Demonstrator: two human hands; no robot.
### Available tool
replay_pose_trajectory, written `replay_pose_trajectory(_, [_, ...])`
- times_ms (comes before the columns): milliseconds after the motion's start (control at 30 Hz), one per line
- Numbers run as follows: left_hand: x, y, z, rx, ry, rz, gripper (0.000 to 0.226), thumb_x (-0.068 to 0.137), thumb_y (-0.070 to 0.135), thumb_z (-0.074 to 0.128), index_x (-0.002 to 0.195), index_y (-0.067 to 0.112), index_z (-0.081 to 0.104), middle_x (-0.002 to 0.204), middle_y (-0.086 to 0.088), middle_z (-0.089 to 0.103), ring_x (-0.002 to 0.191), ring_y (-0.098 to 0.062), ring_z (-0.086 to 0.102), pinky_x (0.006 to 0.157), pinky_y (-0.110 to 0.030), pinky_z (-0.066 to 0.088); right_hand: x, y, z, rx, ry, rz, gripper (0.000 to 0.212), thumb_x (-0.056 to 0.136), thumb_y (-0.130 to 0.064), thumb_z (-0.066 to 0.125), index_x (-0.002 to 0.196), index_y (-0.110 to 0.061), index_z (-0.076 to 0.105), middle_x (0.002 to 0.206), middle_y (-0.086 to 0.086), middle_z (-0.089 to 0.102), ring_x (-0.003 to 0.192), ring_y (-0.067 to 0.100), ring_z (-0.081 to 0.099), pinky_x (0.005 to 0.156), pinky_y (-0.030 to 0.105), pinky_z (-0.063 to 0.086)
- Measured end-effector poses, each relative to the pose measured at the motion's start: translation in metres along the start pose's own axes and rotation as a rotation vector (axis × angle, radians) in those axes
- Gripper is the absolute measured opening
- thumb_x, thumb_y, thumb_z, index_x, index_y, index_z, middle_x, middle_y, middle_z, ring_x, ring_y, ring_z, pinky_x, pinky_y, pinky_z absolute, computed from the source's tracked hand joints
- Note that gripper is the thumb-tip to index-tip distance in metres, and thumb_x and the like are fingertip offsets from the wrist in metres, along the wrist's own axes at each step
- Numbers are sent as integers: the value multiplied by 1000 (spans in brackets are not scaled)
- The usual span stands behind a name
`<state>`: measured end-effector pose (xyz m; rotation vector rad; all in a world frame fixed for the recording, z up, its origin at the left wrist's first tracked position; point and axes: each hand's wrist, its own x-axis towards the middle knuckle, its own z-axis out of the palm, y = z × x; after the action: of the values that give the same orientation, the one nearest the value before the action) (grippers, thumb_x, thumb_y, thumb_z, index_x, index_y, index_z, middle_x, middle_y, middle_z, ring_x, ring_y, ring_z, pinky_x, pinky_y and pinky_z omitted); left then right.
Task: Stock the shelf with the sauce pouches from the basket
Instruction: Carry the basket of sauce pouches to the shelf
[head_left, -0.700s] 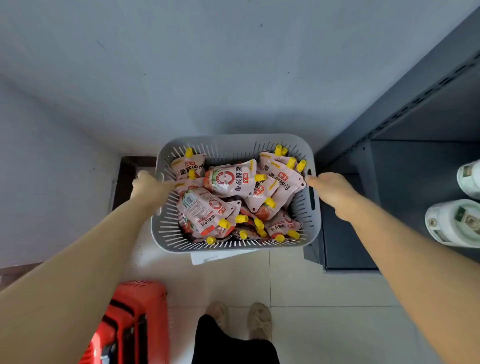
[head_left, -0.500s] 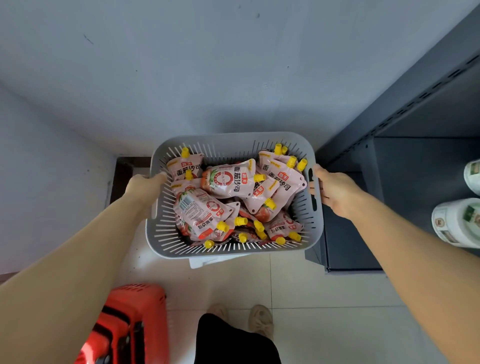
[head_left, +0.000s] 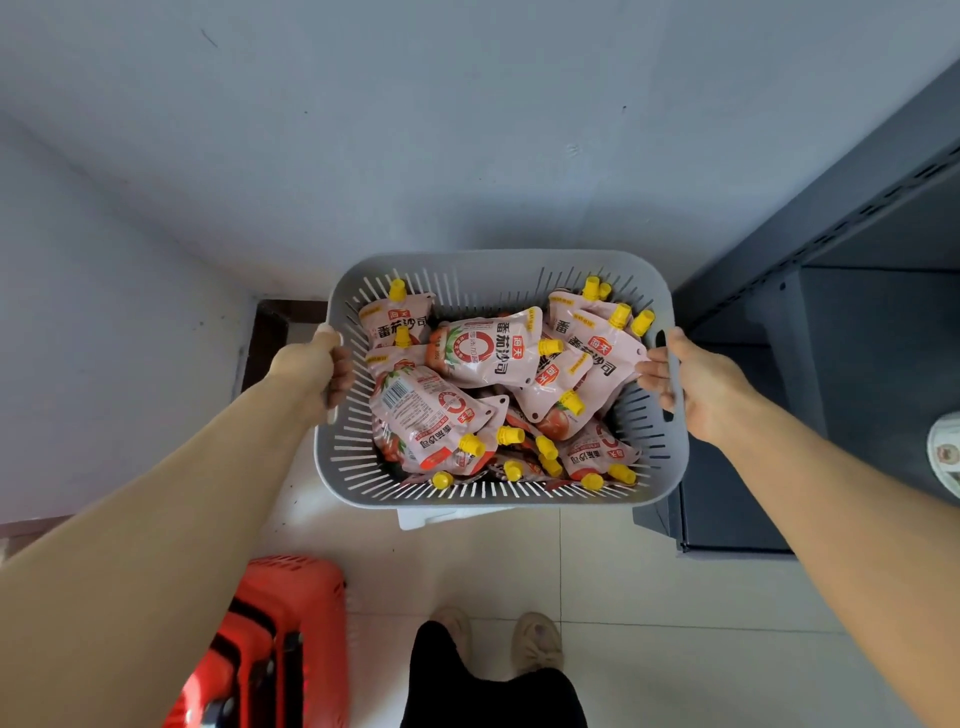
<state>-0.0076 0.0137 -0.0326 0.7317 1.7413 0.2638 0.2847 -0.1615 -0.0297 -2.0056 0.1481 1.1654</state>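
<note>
A grey slotted basket (head_left: 498, 262) hangs in front of me, above the floor. It is filled with several pink sauce pouches (head_left: 488, 351) with yellow caps, lying in a jumble. My left hand (head_left: 311, 364) grips the basket's left rim, fingers curled through the handle slot. My right hand (head_left: 696, 384) grips the right rim the same way. The dark grey shelf (head_left: 862, 364) stands to the right, its lower bay beside the basket.
A red plastic basket (head_left: 270, 639) sits on the tiled floor at lower left. Something white (head_left: 426, 517) pokes out beneath the grey basket. A white labelled container (head_left: 945, 457) stands on the shelf at the right edge. My shoes (head_left: 535, 642) are below. A wall is straight ahead.
Both hands closed round the basket's side handles and the basket has come up towards me, now appearing larger and lifted off the white thing beneath it.
</note>
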Motion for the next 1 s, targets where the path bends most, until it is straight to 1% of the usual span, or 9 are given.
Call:
replay_pose_trajectory(67, [-8, -2, -6, -2, -41, -21, 38, 98, 36, 40, 66, 16, 48, 62, -1, 43, 54, -15, 39, 56, -27, 33, -2, 5, -2, -6, 8, 4, 39, 97, -40, 41, 79, -11, 59, 80, 5, 66, 67, 14, 60, 55, 23, 36])
replay_pose_trajectory(300, [-40, -14, -22, 15, -33, -78, 40, 98, 36, 40, 64, 16, 47, 61, -1, 43, 56, -14, 39, 59, -27, 36, -30, 15, -12, 0, 43, 45, 38, 96, -41, 43, 78, -12, 58, 76, 4, 64, 66, 13, 59, 55, 23, 35])
replay_pose_trajectory(433, [-66, -13, -37, 40, -27, -121, 37, 98, 31, 40, 66, 14, 48, 62, -3, 44, 55, -16, 40, 60, -29, 38, -62, 14, -23, 17, 48, 65, 38, 94, -46, 45, 82, -12, 60, 79, 5, 66, 70, 13, 62, 55, 21, 39])
replay_pose_trajectory(733, [-155, -5, -93, 12, -65, -152, 38, 97, 31, 40, 63, 15, 45, 60, -2, 44, 52, -18, 39, 54, -30, 35, -166, 1, -59, 68, 6, 87, 38, 94, -44, 47, 79, -11, 59, 77, 7, 66, 66, 14, 61, 55, 21, 38])
replay_pose_trajectory(833, [-198, -2, -114, 8, -49, -167, 37, 96, 30, 41, 63, 15, 46, 60, -2, 45, 53, -18, 40, 54, -30, 35, -210, -5, -73, 91, 2, 81, 38, 94, -42, 47, 76, -10, 57, 76, 8, 65, 67, 16, 62, 56, 20, 37])
replay_pose_trajectory(1000, [-269, -6, -148, -12, -29, -160, 42, 96, 33, 40, 58, 17, 43, 57, 1, 44, 51, -16, 39, 53, -29, 33, -284, -1, -95, 121, -25, 77, 39, 95, -42, 44, 73, -11, 53, 74, 7, 62, 67, 16, 60, 52, 18, 34])
